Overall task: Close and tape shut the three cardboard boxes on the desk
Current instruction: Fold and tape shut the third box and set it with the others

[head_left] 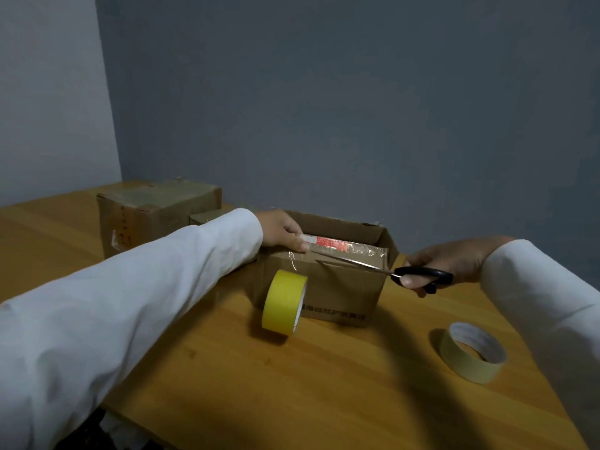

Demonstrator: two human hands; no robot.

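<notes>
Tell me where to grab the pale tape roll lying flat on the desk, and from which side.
Come from above at the pale tape roll. It lies flat on the desk with its open core facing up, so put fingers in the core and the thumb on the outer wall and pinch the near wall. Nothing stands close around it.

Tape roll point(284, 303) before box point(337, 280); second roll point(472, 351) right.

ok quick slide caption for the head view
Left hand steadies the cardboard box while the right hand brings scissors toward the hanging yellow tape roll.
</notes>
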